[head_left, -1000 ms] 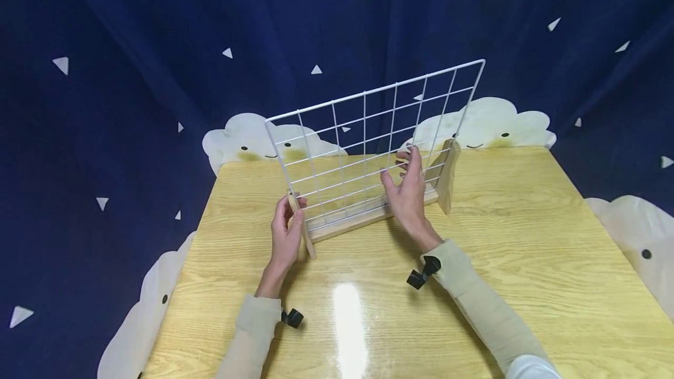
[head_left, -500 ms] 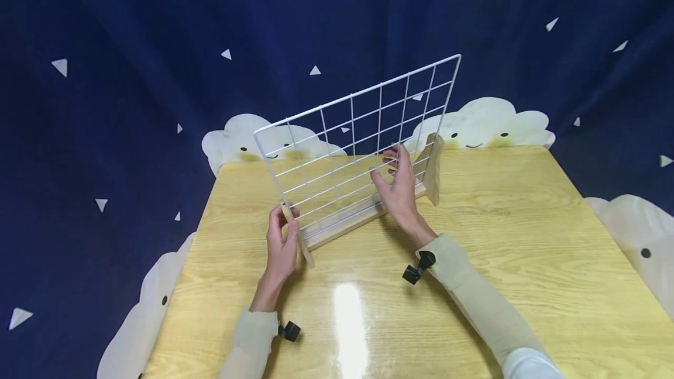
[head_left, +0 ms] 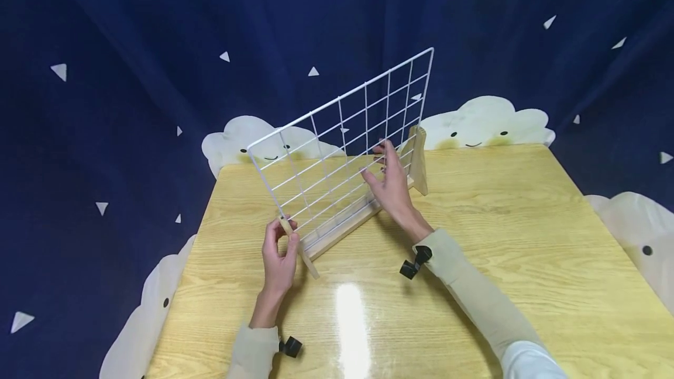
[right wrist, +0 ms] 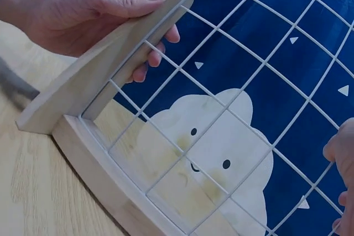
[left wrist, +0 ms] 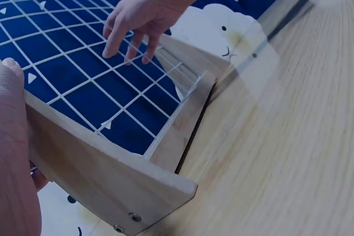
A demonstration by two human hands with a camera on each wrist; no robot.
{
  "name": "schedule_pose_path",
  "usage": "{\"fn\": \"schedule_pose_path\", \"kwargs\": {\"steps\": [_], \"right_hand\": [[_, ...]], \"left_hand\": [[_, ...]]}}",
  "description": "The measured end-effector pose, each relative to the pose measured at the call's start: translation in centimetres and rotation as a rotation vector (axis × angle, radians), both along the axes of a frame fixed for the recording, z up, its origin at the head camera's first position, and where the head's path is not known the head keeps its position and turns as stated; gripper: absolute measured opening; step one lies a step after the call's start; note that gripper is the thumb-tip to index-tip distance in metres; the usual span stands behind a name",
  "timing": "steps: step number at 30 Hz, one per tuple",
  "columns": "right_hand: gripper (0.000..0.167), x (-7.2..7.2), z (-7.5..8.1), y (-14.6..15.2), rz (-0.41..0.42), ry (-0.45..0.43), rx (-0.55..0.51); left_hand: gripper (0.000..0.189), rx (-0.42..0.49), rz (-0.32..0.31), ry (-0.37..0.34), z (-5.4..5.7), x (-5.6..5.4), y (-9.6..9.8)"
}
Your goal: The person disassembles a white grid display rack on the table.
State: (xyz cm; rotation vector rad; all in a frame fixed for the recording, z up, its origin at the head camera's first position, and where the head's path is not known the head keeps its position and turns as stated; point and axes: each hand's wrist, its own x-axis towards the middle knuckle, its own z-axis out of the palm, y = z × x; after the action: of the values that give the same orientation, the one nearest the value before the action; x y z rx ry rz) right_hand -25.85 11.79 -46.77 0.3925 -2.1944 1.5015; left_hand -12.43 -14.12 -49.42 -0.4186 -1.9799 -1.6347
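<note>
A white wire grid (head_left: 342, 127) stands tilted in a wooden base with a side panel at each end. My left hand (head_left: 281, 262) grips the left wooden panel (left wrist: 105, 158), thumb on the near face and fingers behind it, as the right wrist view also shows. Near the grid's right half is my right hand (head_left: 392, 186), thumb and fingers spread apart. Its fingertips are at the wires; whether they touch them I cannot tell. The right wooden panel (head_left: 418, 159) stands just beyond that hand. Along the bottom runs a wooden bar (head_left: 342, 233) holding the grid's lower edge.
The stand rests on a light wood-grain table (head_left: 500, 262). Behind it hangs a dark blue curtain (head_left: 337, 10) with white triangles and cloud faces. A camera is strapped to each wrist.
The wire-grid stand has turned on the table: its right end has swung left and its left end has come nearer to me. Both hands have moved with it.
</note>
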Motion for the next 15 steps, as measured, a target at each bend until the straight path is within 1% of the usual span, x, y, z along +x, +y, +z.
{"fn": "schedule_pose_path", "kwargs": {"steps": [2,8,12,15], "right_hand": [[0.068,-0.2,0.0,-0.2,0.013,0.006,-0.003],[0.062,-0.8,0.4,-0.9,0.058,0.030,-0.010],[0.063,-0.9,0.8,-1.1,0.061,0.015,-0.003],[0.063,-1.0,1.0,-1.2,0.057,-0.001,0.002]], "left_hand": [[0.034,0.004,0.007,0.013,0.1,0.3,0.0],[0.037,0.014,0.016,0.048,-0.2,0.4,-0.2],[0.038,0.010,0.011,0.080,-0.3,0.3,-0.3],[0.038,0.008,0.008,0.088,-0.2,0.3,-0.3]]}}
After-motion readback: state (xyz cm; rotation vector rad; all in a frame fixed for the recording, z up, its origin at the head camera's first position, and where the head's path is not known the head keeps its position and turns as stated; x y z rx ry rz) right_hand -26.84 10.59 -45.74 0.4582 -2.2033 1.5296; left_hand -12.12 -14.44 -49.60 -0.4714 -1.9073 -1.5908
